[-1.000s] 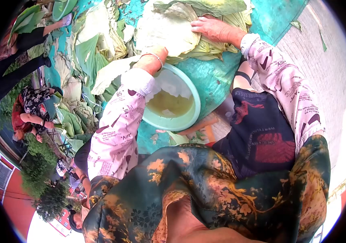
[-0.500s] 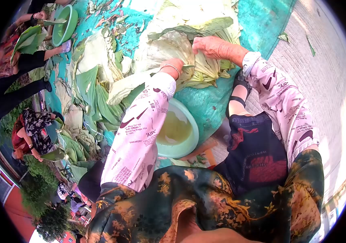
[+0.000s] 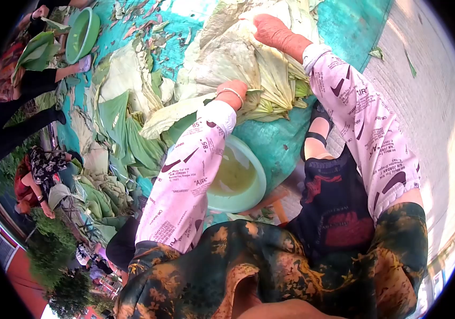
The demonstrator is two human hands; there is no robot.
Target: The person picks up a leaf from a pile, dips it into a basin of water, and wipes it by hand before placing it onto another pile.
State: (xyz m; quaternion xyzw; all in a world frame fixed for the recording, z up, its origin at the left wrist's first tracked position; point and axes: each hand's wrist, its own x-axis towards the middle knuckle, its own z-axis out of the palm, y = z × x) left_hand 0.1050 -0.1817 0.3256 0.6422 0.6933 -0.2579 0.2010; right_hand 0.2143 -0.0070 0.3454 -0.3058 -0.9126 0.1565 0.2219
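A pile of large pale yellow-green leaves [image 3: 270, 66] lies before me, its stems bunched at the near right. My right hand [image 3: 273, 33] rests at the pile's upper part, fingers curled down at a leaf's edge; the fingertips are partly hidden. Nearer to me, my left hand [image 3: 232, 93] is closed over the lower left of the pile. A long pale leaf [image 3: 174, 116] runs beneath it, and a stem end shows past the fingers. Below the left forearm sits a light green basin [image 3: 259, 183] holding yellowish liquid [image 3: 233, 170].
More leaves [image 3: 126, 85] are heaped to the left on a turquoise sheet [image 3: 352, 32]. Scraps litter its far side. Concrete ground [image 3: 424, 95] lies to the right. At the far left, a person [image 3: 14, 80] holds a leaf by a green basin [image 3: 83, 34]; another person [image 3: 38, 175] sits lower.
My right hand has moved up and away, and the folded upper leaves now lie spread flatter. My left hand has shifted slightly right. The view has shifted a little.
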